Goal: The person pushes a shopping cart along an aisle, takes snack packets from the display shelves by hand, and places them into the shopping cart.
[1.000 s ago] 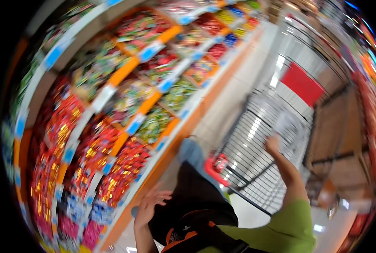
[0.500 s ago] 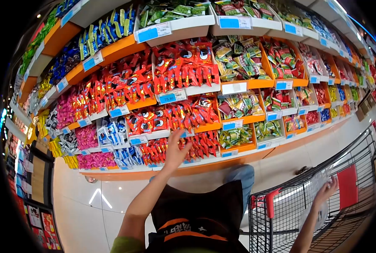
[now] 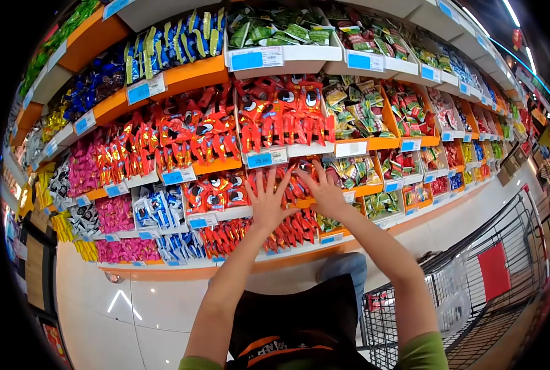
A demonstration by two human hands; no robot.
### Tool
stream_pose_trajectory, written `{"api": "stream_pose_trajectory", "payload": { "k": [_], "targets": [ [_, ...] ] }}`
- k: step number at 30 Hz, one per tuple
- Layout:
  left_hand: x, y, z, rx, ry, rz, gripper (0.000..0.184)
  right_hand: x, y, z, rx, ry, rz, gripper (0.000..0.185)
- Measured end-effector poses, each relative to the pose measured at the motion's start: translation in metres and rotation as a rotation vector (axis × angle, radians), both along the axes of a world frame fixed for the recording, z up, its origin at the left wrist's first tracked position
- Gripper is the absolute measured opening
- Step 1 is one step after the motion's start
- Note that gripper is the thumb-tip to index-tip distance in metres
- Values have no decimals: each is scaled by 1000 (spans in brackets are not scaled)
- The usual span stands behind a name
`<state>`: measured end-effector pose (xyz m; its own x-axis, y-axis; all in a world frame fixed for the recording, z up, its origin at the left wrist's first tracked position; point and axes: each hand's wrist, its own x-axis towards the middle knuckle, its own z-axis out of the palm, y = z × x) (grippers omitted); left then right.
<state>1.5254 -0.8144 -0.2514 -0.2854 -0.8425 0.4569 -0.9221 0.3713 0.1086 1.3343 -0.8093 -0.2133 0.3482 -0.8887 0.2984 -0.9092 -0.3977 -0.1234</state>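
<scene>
My left hand (image 3: 269,202) reaches up to the shelf with its fingers spread, over red-wrapped candies (image 3: 258,179) in a middle bin. Close beside it on the right, my right hand (image 3: 324,190) is over the same bin, its fingers also apart. Neither hand visibly grips anything; whether the fingertips touch the wrappers I cannot tell. A price tag (image 3: 267,158) sits just above my fingers, on the edge of a bin of larger red packets (image 3: 284,117). Below my hands lie more red candies (image 3: 293,229) in the lowest row.
A shopping cart (image 3: 435,271) with a red panel (image 3: 494,270) stands at the right, a clear plastic bag (image 3: 455,302) in it. Blue-and-white candies (image 3: 158,208) and pink candies (image 3: 114,214) fill bins to the left. Green packets (image 3: 284,32) lie on the upper shelf.
My right hand has moved from over the cart to the shelf, beside my left hand. My left hand has risen slightly and its fingers have spread. The view has shifted a little.
</scene>
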Motion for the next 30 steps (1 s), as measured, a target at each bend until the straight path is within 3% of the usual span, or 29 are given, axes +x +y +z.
{"api": "stream_pose_trajectory", "payload": {
  "k": [3,6,10,13,21,24,30],
  "targets": [
    [2,-8,0,14,-23,-12,113,14,-30,-23,41,-36,-76,102],
    [-1,-14,1,-31,-52,-11,110,24,-29,-9,152,87,-174,97],
    [-8,-20,-5,-90,-19,4,102,1,-44,-17,158,-112,-2,86],
    [-9,-21,-7,-77,-3,12,95,-12,-51,-23,185,-239,54,88],
    [-11,-21,-5,-40,-20,29,91,8,-34,-18,84,-106,-16,96],
    [-8,-21,-7,-60,-33,16,92,9,-35,-26,9,-85,-55,88],
    [-6,-24,-7,-61,-31,15,91,-4,-26,-26,-115,-312,52,58]
  ]
}}
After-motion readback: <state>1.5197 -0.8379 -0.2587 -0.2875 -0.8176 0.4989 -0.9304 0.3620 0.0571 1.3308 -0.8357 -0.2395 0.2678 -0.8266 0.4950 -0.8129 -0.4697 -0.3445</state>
